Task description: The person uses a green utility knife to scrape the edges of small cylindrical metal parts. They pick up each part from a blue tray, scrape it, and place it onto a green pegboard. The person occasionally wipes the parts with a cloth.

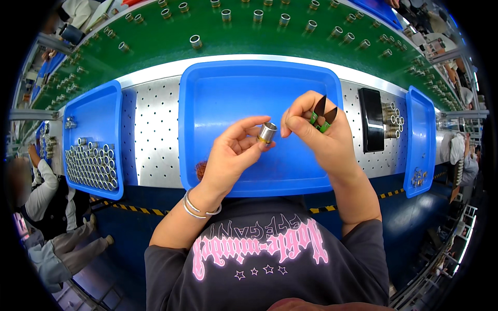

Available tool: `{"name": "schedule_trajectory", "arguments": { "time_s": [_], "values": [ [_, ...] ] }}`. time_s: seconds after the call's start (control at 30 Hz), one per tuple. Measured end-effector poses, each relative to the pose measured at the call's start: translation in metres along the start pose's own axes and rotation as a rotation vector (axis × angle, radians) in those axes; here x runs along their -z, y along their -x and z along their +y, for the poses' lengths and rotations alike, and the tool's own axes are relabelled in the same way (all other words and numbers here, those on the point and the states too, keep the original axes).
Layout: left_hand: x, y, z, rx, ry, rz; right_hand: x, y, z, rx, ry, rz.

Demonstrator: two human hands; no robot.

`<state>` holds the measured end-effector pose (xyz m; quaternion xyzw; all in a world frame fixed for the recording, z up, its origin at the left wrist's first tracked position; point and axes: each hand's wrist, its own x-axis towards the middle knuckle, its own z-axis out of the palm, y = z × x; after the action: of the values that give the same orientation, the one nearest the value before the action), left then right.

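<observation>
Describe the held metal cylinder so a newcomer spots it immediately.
Find the big blue tray at centre. Over it, the left hand pinches a short, shiny silver cylinder. Unlike similar cylinders on the green surface, it is held aloft.

Far behind the table (154, 111), a conveyor belt (155, 39) carries bushings (258, 16). On the table, left to right: left tray (96, 111), more bushings massed in its near half; middle tray (236, 98), tangle of strands (201, 170) at its near left; phone (370, 120); bushing cluster (393, 119); right tray (421, 124).
</observation>
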<state>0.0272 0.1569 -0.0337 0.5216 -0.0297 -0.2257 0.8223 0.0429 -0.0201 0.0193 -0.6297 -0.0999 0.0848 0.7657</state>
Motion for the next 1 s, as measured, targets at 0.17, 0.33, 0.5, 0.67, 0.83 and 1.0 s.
{"name": "schedule_trajectory", "arguments": {
  "time_s": [0.17,0.33,0.5,0.67,0.83,1.0],
  "values": [
    [-0.001,0.001,-0.001,0.050,-0.036,-0.041,0.009,-0.011,0.002,-0.096,-0.032,0.073],
    [-0.007,0.003,0.007,0.075,-0.013,-0.067,0.024,-0.021,0.019,-0.166,-0.260,0.175],
    [-0.003,0.003,0.004,0.052,0.084,-0.024,0.035,-0.017,0.019,-0.100,-0.432,0.283],
    [0.000,-0.001,0.003,0.044,0.109,0.058,0.029,-0.005,0.000,0.110,-0.345,0.199],
    [0.000,0.000,-0.003,0.018,0.042,0.045,0.018,0.003,-0.015,0.244,-0.183,0.019],
    [-0.002,0.001,-0.004,0.011,-0.027,-0.011,0.008,-0.001,-0.025,0.236,-0.118,-0.020]
  ]
}}
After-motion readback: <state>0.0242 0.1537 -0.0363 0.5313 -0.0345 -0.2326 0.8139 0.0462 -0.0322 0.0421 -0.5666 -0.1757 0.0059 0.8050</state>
